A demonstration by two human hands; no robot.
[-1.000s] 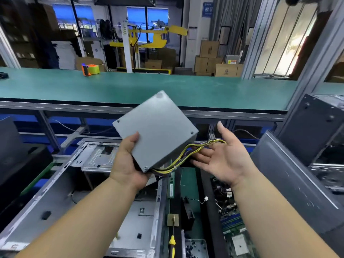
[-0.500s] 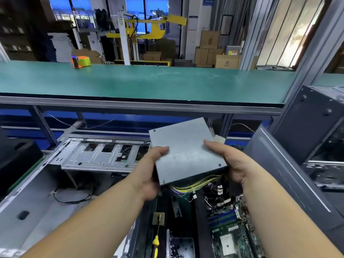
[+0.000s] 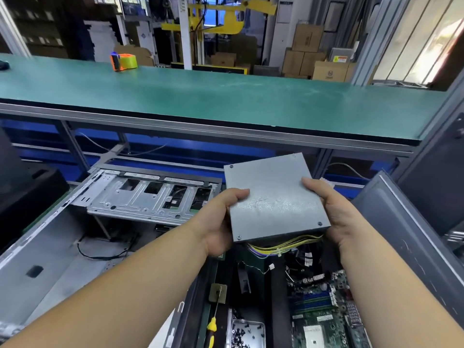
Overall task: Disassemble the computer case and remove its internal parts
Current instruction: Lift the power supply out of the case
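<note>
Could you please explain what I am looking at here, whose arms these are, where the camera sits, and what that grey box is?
No machine here: a person works with bare hands, and the single camera is worn on their head, looking forward and down. The left hand and right hand each hold one side of a grey metal box, a computer power supply, with yellow cables hanging beneath it. To the left lies the opened computer case. Below the box sit a green circuit board, a yellow-handled screwdriver and a small tray of screws. Beyond is a long green workbench carrying a tape dispenser.
</note>
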